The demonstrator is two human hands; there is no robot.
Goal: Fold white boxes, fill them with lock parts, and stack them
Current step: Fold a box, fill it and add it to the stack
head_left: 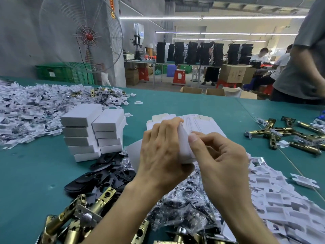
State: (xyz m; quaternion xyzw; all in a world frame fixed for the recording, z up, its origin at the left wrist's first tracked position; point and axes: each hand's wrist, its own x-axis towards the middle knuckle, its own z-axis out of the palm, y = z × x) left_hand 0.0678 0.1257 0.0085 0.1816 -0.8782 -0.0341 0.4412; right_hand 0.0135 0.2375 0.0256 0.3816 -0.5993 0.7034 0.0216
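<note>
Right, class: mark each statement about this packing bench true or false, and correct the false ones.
1. The left hand and the right hand both hold a part-folded white box. True.
2. The finished boxes stand in two stacks to the left of the hands. True.
3. The table is red. False: it is teal green.
4. Brass latches lie only on the right. False: more brass latches lie at the near left.
5. A wire-guarded fan stands behind the table on the left. True.
</note>
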